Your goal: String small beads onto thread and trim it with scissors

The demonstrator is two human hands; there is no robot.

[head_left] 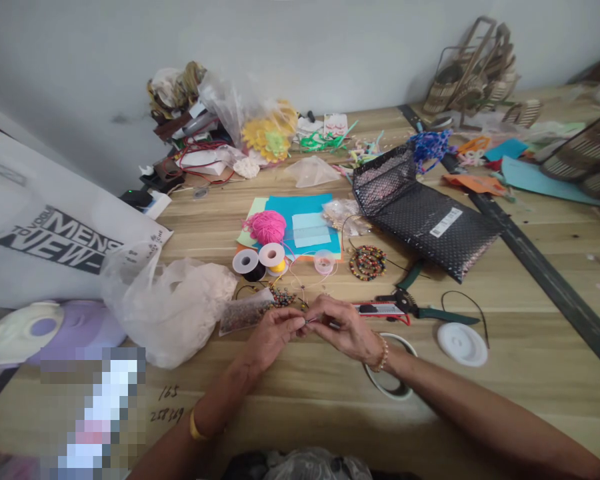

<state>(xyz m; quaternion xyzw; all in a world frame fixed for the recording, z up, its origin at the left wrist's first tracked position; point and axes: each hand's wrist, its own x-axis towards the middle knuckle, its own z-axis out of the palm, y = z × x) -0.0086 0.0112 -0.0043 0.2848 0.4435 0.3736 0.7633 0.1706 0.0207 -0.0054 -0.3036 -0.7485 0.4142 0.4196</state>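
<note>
My left hand (pixel 278 331) and my right hand (pixel 341 324) meet over the table, thumbs and fingertips pinched together. A tiny bead-like piece (pixel 307 321) shows between them, too small to make out. Just beyond my left fingers lie loose multicoloured beads (pixel 282 295) and a clear bag of small beads (pixel 240 323). Thin pale thread (pixel 300 280) runs loosely over the table above the hands, close to a small clear spool (pixel 324 262). Beyond my right hand rests a coil of strung beads (pixel 368 262). A bead bracelet (pixel 383 352) circles my right wrist.
Right of my hands lie green-handled wire strippers (pixel 405 301), a box cutter (pixel 380 309), a tape roll (pixel 391 393) and a white spool (pixel 463 344). Farther back are pink yarn (pixel 266 227), black thread (pixel 250 265) and a black bubble mailer (pixel 430 217). Left stands a plastic bag (pixel 180 307).
</note>
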